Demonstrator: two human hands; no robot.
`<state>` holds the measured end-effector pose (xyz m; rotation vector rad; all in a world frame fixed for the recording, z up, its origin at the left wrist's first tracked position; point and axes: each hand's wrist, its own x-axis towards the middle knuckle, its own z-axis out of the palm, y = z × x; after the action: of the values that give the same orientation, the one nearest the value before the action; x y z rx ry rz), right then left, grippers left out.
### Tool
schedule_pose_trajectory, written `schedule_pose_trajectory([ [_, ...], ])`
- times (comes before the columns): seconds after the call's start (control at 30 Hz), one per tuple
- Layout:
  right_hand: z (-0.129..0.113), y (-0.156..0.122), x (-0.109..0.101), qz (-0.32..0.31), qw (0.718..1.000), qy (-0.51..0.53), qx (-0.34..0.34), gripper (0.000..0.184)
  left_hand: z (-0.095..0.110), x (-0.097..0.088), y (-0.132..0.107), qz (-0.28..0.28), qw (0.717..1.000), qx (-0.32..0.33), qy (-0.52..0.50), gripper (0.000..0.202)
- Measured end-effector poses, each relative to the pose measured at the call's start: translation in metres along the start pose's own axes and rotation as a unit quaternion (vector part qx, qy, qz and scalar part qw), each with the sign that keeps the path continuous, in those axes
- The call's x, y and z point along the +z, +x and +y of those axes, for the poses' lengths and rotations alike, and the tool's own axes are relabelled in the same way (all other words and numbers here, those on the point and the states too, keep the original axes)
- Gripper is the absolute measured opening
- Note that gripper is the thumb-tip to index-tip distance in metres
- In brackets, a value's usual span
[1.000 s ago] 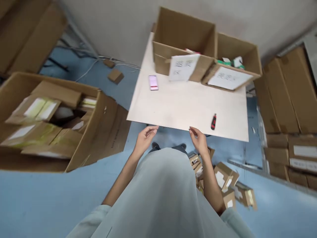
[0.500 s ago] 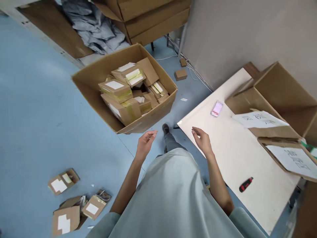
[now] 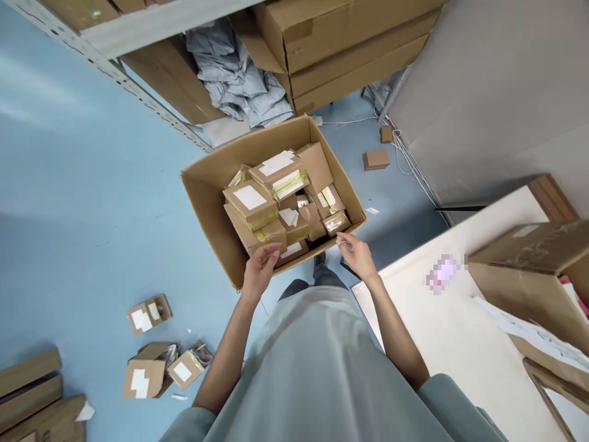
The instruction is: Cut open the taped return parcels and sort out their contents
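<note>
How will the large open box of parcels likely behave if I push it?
The large open box will probably feel heavy, since many parcels are piled inside. Its upper walls may flex a little, being cardboard with no closed top to brace them. The parcels could slide or settle, as several sit at angles with gaps between them.

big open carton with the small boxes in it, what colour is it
Large open carton: tan-brown, best seen in the head view.

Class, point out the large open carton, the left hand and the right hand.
Large open carton (image 3: 208, 205): head view, left inner wall.
Left hand (image 3: 258, 270): head view, middle.
Right hand (image 3: 359, 258): head view, middle.
</note>
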<state>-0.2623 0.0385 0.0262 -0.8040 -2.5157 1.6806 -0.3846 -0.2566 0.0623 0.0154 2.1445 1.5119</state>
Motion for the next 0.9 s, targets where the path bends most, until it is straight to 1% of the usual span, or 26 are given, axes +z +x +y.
schedule_pose_trajectory([
  [0.07, -0.003, 0.03, 0.013, -0.027, 0.999, 0.037, 0.012, 0.034, 0.003, -0.004, 0.026, 0.015, 1.0, 0.002, 0.016, 0.061],
  [0.13, -0.003, 0.058, 0.03, -0.06, 0.993, 0.094, 0.035, 0.032, 0.005, -0.009, 0.052, 0.03, 0.999, 0.01, 0.044, 0.055],
  [0.23, -0.005, 0.098, 0.061, -0.103, 0.969, 0.197, 0.104, 0.033, 0.009, -0.017, 0.099, 0.055, 0.993, 0.032, 0.097, 0.05],
  [0.33, -0.008, 0.139, 0.093, -0.113, 0.929, 0.289, 0.201, 0.033, 0.014, -0.024, 0.166, 0.064, 0.982, 0.065, 0.163, 0.058],
  [0.43, -0.012, 0.179, 0.125, -0.085, 0.881, 0.372, 0.281, 0.026, 0.017, -0.031, 0.242, 0.056, 0.964, 0.096, 0.243, 0.077],
  [0.5, -0.013, 0.202, 0.147, -0.061, 0.843, 0.424, 0.325, 0.021, 0.017, -0.035, 0.286, 0.013, 0.949, 0.118, 0.292, 0.092],
  [0.57, -0.012, 0.221, 0.167, -0.033, 0.808, 0.463, 0.363, 0.016, 0.013, -0.036, 0.318, -0.034, 0.928, 0.125, 0.35, 0.105],
  [0.6, -0.012, 0.229, 0.178, -0.02, 0.794, 0.476, 0.377, 0.012, 0.01, -0.035, 0.328, -0.058, 0.915, 0.125, 0.378, 0.106],
  [0.67, -0.012, 0.243, 0.196, -0.004, 0.779, 0.491, 0.39, 0.006, 0.005, -0.031, 0.337, -0.099, 0.891, 0.126, 0.425, 0.102],
  [0.73, -0.014, 0.251, 0.211, -0.001, 0.774, 0.498, 0.391, 0.004, 0.001, -0.026, 0.335, -0.124, 0.869, 0.135, 0.46, 0.092],
  [0.8, -0.018, 0.255, 0.22, 0.004, 0.768, 0.509, 0.388, 0.007, 0.0, -0.024, 0.329, -0.133, 0.852, 0.145, 0.484, 0.085],
  [0.87, -0.024, 0.254, 0.224, 0.015, 0.765, 0.52, 0.381, 0.008, 0.002, -0.026, 0.323, -0.139, 0.844, 0.152, 0.494, 0.081],
  [0.9, -0.027, 0.252, 0.224, 0.022, 0.765, 0.524, 0.374, 0.008, 0.005, -0.029, 0.32, -0.144, 0.845, 0.156, 0.491, 0.08],
])
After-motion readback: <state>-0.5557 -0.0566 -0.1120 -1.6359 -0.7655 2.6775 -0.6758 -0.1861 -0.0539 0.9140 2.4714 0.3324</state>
